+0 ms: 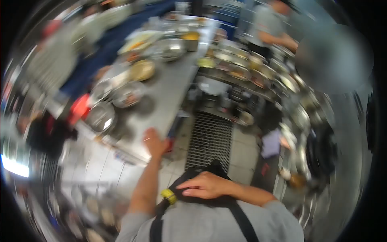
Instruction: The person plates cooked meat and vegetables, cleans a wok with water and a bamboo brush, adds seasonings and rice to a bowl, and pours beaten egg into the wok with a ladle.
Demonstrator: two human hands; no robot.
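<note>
My left hand (154, 142) is stretched forward at the right-hand edge of the steel counter (163, 94), near its front corner. It is blurred, with thumb and fingers apart and nothing visible in it; whether it touches the counter I cannot tell. My right hand (204, 186) is held before my waist, over the dark apron (223, 174), fingers extended and empty. A yellow tag or clip (168, 196) shows on the apron strap beside it. Closest to my left hand on the counter are a metal bowl (100, 117) and another bowl with food in it (128, 95).
A tan bowl (142, 70) and a large metal bowl (171, 49) stand farther back. A shelf at right carries several food containers (240, 72). A dark floor grate (209, 139) lies ahead. One person (269, 28) works at back right; a red item (80, 108) is at left.
</note>
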